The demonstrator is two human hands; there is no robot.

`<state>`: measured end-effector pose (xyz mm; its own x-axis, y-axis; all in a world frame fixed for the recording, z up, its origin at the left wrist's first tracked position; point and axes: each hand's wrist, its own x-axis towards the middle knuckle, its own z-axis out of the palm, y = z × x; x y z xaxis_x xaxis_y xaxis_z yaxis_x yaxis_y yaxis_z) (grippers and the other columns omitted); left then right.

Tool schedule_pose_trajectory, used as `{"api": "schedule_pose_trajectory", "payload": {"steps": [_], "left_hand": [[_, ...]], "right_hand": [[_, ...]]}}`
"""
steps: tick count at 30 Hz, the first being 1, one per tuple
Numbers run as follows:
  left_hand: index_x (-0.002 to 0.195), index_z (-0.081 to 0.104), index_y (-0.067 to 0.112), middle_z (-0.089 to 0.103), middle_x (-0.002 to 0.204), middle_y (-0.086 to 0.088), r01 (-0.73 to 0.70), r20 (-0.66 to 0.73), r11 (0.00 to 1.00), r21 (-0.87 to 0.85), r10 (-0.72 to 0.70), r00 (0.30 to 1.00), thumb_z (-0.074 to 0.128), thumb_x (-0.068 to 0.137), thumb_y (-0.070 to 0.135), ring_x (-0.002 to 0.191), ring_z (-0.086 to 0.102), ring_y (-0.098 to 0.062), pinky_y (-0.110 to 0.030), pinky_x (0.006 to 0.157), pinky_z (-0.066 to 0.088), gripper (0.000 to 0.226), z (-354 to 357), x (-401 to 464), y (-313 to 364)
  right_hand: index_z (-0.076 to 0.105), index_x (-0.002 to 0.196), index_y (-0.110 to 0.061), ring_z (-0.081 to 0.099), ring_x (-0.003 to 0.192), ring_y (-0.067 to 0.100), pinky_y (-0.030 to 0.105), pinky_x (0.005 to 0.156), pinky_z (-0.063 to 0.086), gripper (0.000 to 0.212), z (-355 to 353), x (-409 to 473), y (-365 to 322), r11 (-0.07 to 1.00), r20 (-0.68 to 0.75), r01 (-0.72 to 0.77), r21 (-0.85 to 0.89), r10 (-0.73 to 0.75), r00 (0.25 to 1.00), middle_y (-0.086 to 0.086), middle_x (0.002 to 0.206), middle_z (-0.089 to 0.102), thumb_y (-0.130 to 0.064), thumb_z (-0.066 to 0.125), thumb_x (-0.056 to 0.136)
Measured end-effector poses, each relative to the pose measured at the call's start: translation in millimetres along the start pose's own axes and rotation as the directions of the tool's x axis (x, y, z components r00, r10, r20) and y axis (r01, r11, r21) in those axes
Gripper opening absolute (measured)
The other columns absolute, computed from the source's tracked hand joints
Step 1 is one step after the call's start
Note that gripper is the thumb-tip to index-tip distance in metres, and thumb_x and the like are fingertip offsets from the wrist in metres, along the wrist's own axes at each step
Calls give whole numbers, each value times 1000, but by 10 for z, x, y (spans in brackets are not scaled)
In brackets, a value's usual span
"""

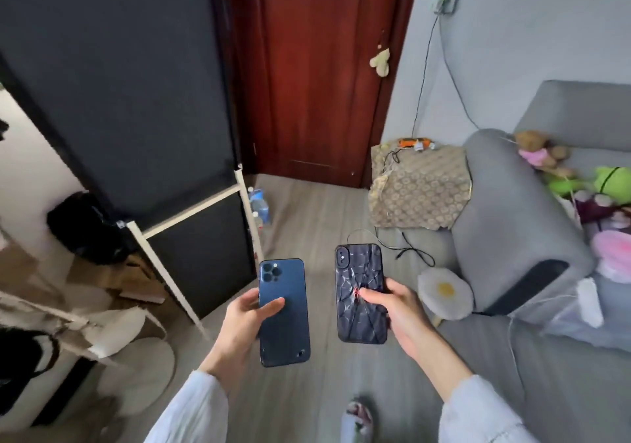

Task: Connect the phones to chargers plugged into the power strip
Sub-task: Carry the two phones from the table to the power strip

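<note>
Two phones: both are held back-up over the grey wood-look floor (307, 210), side by side but apart, one in each hand.
Blue phone (284, 312): smooth, matte navy slab with rounded corners and a square camera cluster at its top left; it sits in the left hand (239, 326), thumb across the back and fingers (251, 300) wrapped round its left edge.
Patterned phone (361, 294): glossy black case with pale crack-like lines and a small red mark at the centre; the right hand (399, 312) clasps its right edge, thumb pressed on the red mark.
Power strip (415, 142): orange, lying well beyond the phones on a low surface by the wall, draped in a beige printed cloth (421, 189) with a frayed corner.
Cables (409, 249): thin black leads trail off the cloth onto the floor.
Sofa (512, 203): grey woven fabric with a rounded arm; soft plush toys (580, 176) are heaped on its seat.
Sleeves (191, 412): pale, light cloth.
</note>
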<state>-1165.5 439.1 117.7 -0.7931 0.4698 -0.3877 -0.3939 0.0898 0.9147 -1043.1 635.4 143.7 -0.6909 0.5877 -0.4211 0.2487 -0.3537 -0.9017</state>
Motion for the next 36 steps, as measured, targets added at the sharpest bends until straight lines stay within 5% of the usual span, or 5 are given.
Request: {"api": "schedule_pose_trajectory", "payload": {"steps": [7,14,19,30,36], "left_hand": [[102,69,18,74,96,-3,82,156,995,-51,-73,985,63,79,8,86,70,-20,-36,73,55,26,945,1480,271],[83,73,16,76,80,1,110,118,994,-11,-108,987,63,79,4,72,71,-14,-27,63,55,16,1777,2634,751],[87,68,11,75,78,-1,95,90,995,21,-96,991,65,78,2,68,71,-15,-23,53,54,13,2250,3486,1015],[88,65,10,72,80,-5,172,167,985,17,-172,971,61,81,3,69,68,-17,-26,54,53,10,3318,5727,1607],[95,62,10,69,89,-9,239,220,970,47,-244,945,60,83,3,79,65,-23,-31,64,54,14,3988,6559,1844]], "right_hand": [[68,83,-6,62,71,25,29,64,50,13,-630,1432,-597,999,-92,-30,18,32,995,17,85,68,-1,70,71],[70,84,-6,65,77,27,31,69,50,16,-1185,2559,-1237,999,-116,-42,11,43,992,15,88,71,-1,71,69],[69,79,-7,64,56,13,14,47,46,13,-1490,3437,-1565,998,-158,-55,8,56,986,8,73,69,2,70,70],[72,88,-8,67,68,16,21,52,47,18,-1922,5503,-2402,992,-209,-115,47,123,970,6,80,73,-4,71,71],[72,83,-9,68,82,26,34,75,51,14,-2323,6352,-2689,972,-262,-181,152,216,941,12,90,74,-2,72,70]]}}
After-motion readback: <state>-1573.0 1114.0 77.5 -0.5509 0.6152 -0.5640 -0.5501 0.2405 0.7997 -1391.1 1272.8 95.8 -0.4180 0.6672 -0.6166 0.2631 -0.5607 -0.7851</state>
